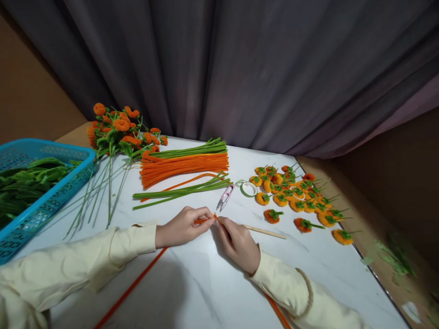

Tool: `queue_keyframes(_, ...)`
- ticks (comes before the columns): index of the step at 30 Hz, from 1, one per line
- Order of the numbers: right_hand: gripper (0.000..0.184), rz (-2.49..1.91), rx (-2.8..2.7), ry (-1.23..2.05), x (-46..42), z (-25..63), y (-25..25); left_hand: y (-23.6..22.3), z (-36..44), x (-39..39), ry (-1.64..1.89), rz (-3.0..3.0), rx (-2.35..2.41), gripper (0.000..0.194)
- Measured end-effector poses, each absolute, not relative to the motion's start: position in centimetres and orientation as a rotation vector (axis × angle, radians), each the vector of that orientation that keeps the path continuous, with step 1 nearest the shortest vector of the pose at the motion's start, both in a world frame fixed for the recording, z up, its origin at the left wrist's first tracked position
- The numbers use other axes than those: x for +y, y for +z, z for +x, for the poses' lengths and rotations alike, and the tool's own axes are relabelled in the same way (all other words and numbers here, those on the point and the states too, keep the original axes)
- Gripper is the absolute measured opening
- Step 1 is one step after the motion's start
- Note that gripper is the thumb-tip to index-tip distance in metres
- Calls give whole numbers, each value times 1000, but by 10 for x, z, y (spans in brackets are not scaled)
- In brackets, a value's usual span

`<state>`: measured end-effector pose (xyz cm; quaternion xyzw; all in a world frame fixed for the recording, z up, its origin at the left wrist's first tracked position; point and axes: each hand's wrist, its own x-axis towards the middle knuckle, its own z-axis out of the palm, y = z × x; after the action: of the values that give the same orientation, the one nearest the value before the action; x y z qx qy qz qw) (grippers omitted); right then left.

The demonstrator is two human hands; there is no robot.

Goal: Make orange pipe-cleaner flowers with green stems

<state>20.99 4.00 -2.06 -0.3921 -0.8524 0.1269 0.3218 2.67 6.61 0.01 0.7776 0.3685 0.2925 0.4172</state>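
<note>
Both hands meet over the middle of the white table, fingertips almost touching. My left hand (188,225) is closed in a pinch on an orange pipe cleaner (132,288), whose length trails out below the wrist toward the front edge. Close beside it, my right hand (238,242) also pinches the orange pipe cleaner at a small bent bit between the fingertips. Another orange length shows under the right forearm. Just beyond the fingers lie pink-handled thread snips (225,197). A thin wooden stick (264,231) rests on the table behind the right hand.
Bundles of orange pipe cleaners (185,168) and green pipe cleaners (185,191) lie ahead. Finished orange flowers (120,125) are at back left, near a blue basket (65,185) of green leaves. Several small orange pumpkin-like pieces (280,199) and a tape roll (248,188) sit right.
</note>
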Motion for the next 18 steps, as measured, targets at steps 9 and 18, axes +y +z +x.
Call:
queue_keyframes(9, 19, -1034, -2283, 345, 40, 211, -22, 2, 26, 66, 708, 1998, 909, 17)
queue_keyframes(18, 20, -1063, -2237, 374, 40, 211, -20, -1, 26, 65, 756, 2055, 961, 19)
